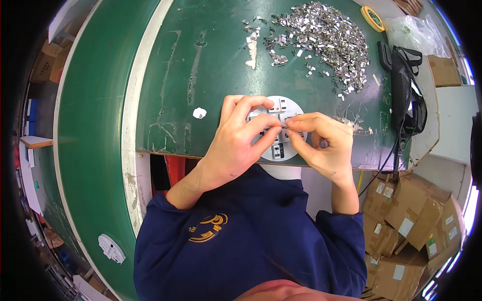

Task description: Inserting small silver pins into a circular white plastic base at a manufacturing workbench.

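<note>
A round white plastic disc (294, 105) with raised blocks and small metal fittings lies at the table's near edge, partly covered by both hands. My left hand (238, 138) reaches over its left side, thumb and index finger pinched together above the middle. Facing it, my right hand (324, 145) also pinches thumb and fingers there, almost tip to tip with the left. What small piece sits between the fingertips is too hidden to name. The dark rounded end of a slim tool handle (324, 144) sticks out from under the curled fingers of my right hand.
A big heap of small bent metal clips (331, 42) spreads over the far right of the green table (211, 65). A white scrap (199, 113) lies left of the disc. At right are a tape roll (372, 19), plastic bag (416, 35), black bag (406, 90) and cardboard boxes (401, 215).
</note>
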A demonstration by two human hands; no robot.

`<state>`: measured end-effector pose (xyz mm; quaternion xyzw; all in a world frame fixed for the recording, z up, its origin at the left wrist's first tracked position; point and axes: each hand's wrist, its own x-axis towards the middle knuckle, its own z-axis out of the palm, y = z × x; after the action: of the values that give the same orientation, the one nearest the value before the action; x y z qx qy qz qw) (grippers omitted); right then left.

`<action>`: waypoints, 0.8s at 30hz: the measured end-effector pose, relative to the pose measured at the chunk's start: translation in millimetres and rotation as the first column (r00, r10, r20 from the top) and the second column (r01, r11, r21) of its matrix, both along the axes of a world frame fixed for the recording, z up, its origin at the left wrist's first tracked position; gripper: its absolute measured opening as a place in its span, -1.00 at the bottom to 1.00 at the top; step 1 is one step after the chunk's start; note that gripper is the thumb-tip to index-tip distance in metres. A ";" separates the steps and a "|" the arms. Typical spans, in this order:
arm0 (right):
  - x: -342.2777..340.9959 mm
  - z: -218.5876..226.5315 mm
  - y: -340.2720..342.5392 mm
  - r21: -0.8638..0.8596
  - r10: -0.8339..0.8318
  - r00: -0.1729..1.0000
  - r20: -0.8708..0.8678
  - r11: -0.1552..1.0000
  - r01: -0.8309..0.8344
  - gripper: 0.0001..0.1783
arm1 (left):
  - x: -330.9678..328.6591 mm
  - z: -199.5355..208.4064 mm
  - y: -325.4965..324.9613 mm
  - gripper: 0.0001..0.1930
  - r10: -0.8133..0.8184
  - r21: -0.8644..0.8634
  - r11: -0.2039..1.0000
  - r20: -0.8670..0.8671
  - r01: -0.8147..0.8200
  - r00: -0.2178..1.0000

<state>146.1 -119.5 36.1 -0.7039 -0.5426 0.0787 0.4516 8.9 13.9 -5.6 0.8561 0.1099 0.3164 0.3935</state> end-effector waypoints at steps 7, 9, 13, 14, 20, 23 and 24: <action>-2.5 -4.2 -0.6 0.004 0.021 0.999 0.027 1.000 -0.021 -0.82 | -0.6 1.6 0.5 -0.84 -0.017 0.001 1.000 -0.001 0.017 1.000; -2.9 -2.5 -0.4 -0.005 0.023 1.000 0.017 1.000 -0.023 -0.82 | -1.0 2.1 0.4 -0.84 -0.018 -0.009 1.000 -0.001 0.018 1.000; -2.3 8.3 2.4 -0.061 0.041 0.999 -0.001 0.997 -0.041 -0.84 | -2.8 2.4 1.3 -0.85 -0.019 -0.038 0.999 0.001 0.019 1.000; -1.8 12.9 3.6 -0.099 0.054 0.999 -0.001 0.994 -0.054 -0.85 | -4.0 2.6 2.2 -0.85 -0.018 -0.048 0.999 0.004 0.019 1.000; 0.0 5.2 11.2 -0.042 0.088 0.994 0.060 0.995 -0.086 -0.83 | -9.0 3.7 4.6 -0.86 -0.015 -0.073 0.997 0.017 0.016 1.000; -3.1 3.9 12.0 -0.012 0.051 0.996 0.078 0.999 -0.051 -0.83 | -9.1 3.2 4.0 -0.86 -0.002 -0.091 0.996 0.024 0.005 1.000; -3.2 4.8 11.6 -0.012 0.053 0.996 0.078 0.999 -0.052 -0.83 | -8.7 3.3 4.1 -0.86 -0.001 -0.091 0.996 0.024 0.003 1.000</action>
<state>142.9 -107.9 40.9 -0.6943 -0.5776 0.0657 0.4242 0.2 18.0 -2.3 0.8336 0.1185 0.3209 0.4337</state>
